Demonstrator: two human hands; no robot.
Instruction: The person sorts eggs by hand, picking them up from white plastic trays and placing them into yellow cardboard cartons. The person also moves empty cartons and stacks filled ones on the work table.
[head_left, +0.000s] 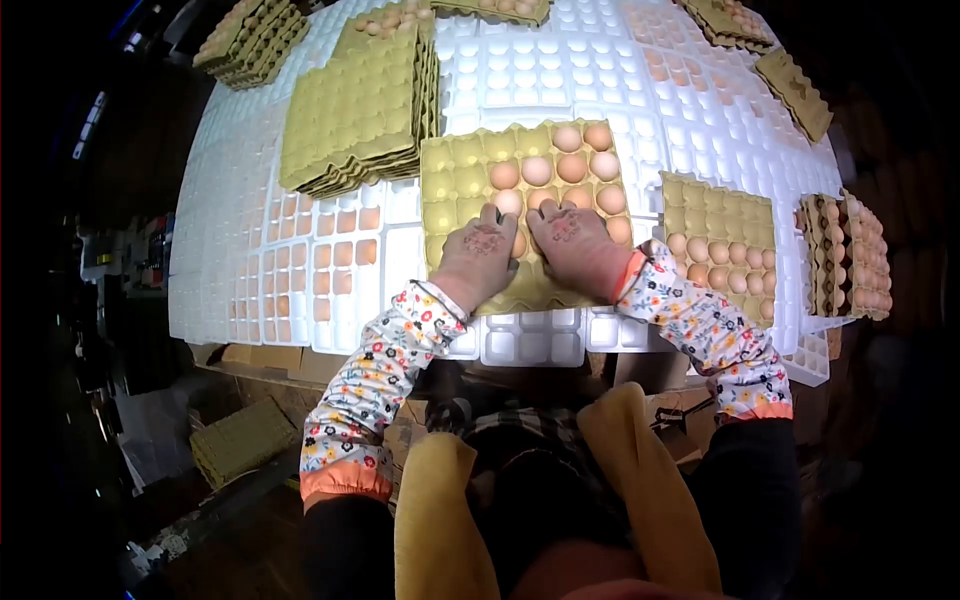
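A yellow-green pulp egg tray [455, 185] lies in front of me, with brown and pale eggs [571, 168] mostly in its right half and bare cups on the left. My left hand [482, 248] reaches over its middle, fingers curled down around eggs. Beside it, my right hand [572, 238] is closed in the same way over the right half. Both palms and most fingertips are hidden under the backs of the hands. One pale egg [508, 203] shows just past my left fingertips. Floral sleeves with orange cuffs cover both forearms.
White plastic cell trays [530, 338] cover the table, some holding eggs. A tall stack of pulp trays [350, 115] stands to the left. At right lie a part-filled egg tray [718, 215] and a tilted stack of filled trays [850, 255]. Another tray bundle [243, 440] sits below, left.
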